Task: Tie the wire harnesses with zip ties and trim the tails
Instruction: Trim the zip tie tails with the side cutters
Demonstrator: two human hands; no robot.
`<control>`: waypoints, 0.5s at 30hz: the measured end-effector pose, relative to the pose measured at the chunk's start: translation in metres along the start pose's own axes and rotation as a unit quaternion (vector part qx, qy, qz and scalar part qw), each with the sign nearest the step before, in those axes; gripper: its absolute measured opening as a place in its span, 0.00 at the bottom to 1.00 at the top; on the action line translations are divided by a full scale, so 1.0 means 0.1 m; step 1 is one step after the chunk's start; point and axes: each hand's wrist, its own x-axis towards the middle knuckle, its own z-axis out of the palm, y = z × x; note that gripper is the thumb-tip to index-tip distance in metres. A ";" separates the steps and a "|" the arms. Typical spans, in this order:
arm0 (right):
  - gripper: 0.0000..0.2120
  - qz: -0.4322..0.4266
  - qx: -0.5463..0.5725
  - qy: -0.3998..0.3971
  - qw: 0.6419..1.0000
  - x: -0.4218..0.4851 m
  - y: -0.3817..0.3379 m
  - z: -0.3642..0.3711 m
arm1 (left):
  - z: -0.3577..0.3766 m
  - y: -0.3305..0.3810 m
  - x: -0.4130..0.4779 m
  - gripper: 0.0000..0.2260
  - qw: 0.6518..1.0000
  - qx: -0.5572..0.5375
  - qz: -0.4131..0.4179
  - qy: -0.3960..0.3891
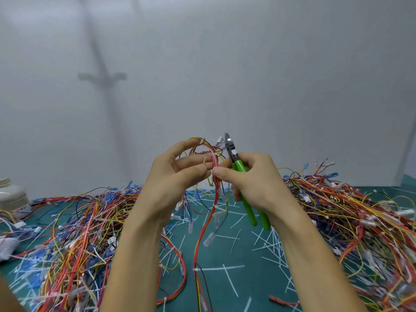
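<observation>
A red, yellow and black wire harness (211,212) is raised above the green mat, looped at its top and hanging down to the table. My left hand (177,174) holds the looped part, thumb and fingers curled round the wires. My right hand (249,179) pinches the same bundle with thumb and forefinger while its other fingers grip green-handled cutters (245,183), whose blades point up. A white zip tie (213,155) sits on the bundle just above the fingers. Another tie (214,207) wraps the harness lower down.
Large piles of coloured harnesses lie at left (74,233) and right (360,212). Cut white zip-tie tails (267,242) litter the green mat (236,275) between them. A white jar (13,197) stands at the far left by the white wall.
</observation>
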 end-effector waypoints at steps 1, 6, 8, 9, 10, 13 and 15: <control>0.07 0.002 0.018 -0.005 1.000 0.00 0.00 0.01 | 0.00 0.00 0.00 0.20 1.000 0.009 0.002 -0.003; 0.06 0.004 0.090 -0.022 0.996 -0.03 -0.04 -0.04 | 0.02 0.05 -0.02 0.20 0.997 0.067 0.011 -0.026; 0.07 0.005 0.117 -0.026 0.993 -0.05 -0.06 -0.06 | -0.01 0.07 -0.03 0.19 0.992 0.123 0.012 -0.016; 0.07 0.009 0.131 -0.023 0.991 -0.05 -0.07 -0.06 | -0.04 0.08 -0.04 0.17 0.987 0.163 0.011 -0.005; 0.08 0.013 0.145 -0.017 0.989 -0.05 -0.07 -0.07 | -0.09 0.08 -0.04 0.16 0.978 0.210 0.007 0.009; 0.07 0.026 0.181 0.005 0.983 -0.03 -0.06 -0.09 | -0.24 0.07 -0.05 0.14 0.928 0.372 -0.019 0.032; 0.06 0.035 0.200 0.010 0.979 -0.01 -0.05 -0.08 | -0.27 0.05 -0.06 0.10 0.897 0.440 -0.038 0.013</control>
